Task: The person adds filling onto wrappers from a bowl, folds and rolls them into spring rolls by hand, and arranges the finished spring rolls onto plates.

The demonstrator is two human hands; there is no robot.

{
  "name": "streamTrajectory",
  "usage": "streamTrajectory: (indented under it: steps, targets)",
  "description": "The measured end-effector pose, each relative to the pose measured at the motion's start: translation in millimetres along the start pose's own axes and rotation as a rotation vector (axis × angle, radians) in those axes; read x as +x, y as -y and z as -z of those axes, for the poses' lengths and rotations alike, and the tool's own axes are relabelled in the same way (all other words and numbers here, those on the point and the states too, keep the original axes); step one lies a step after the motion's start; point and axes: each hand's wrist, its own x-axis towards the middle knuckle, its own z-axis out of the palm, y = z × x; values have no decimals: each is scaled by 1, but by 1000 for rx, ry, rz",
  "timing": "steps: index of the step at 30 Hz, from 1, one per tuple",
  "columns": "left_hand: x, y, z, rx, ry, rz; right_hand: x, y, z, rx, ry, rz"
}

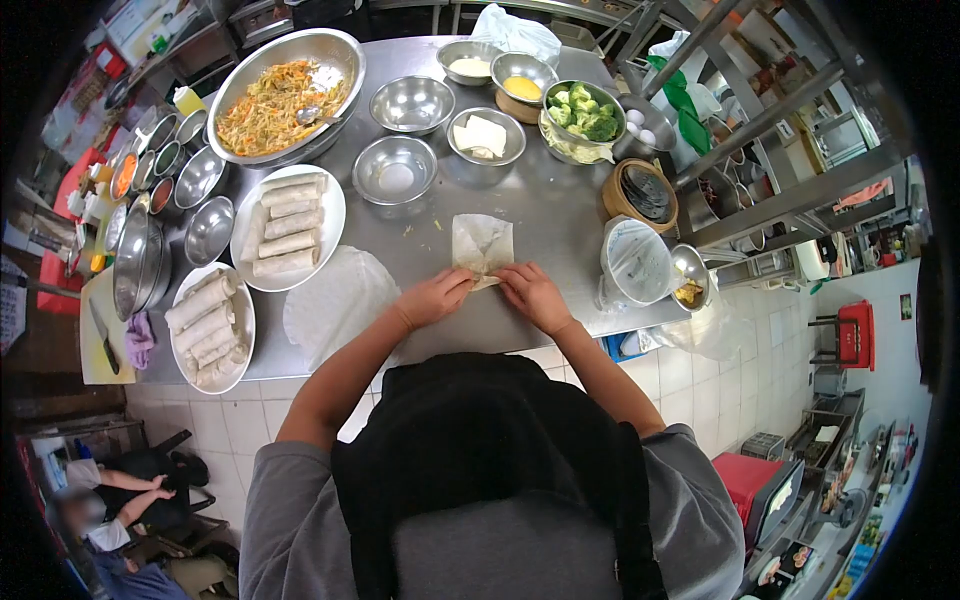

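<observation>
A pale spring roll wrapper [483, 240] lies flat on the steel table, its near edge partly folded over. My left hand [440, 294] pinches the near left side of this wrapper, and my right hand [533, 296] grips its near right side. The fingertips hide most of the fold, so whatever filling is inside cannot be made out. To the left spreads a whitish translucent sheet [342, 305]. Beyond it, finished rolls [292, 222] lie in a row on a white oval plate [334, 215]. A second white plate [247, 345] carries more rolls [208, 325].
A large steel bowl [352, 62] of shredded vegetable filling [275, 105] stands far left with a spoon. Steel bowls line the back, including one of broccoli [583, 110]. At right are a bamboo steamer [610, 190] and a plastic-lined container [637, 260]. A knife [103, 335] lies far left. Someone sits lower left.
</observation>
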Motion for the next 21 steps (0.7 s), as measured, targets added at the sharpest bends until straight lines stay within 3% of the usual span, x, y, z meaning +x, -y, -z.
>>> streamTrajectory:
  steps: [5,8,21]
  targets:
    - [4,3,2,33,-19,-16,-2,-1,-4,2,11,-66]
    - [7,3,2,55,-34,-8,-2,-2,-6,-99,-34,44]
    - [7,8,9,-33,86,3,-16,2,-18,-189,6,84]
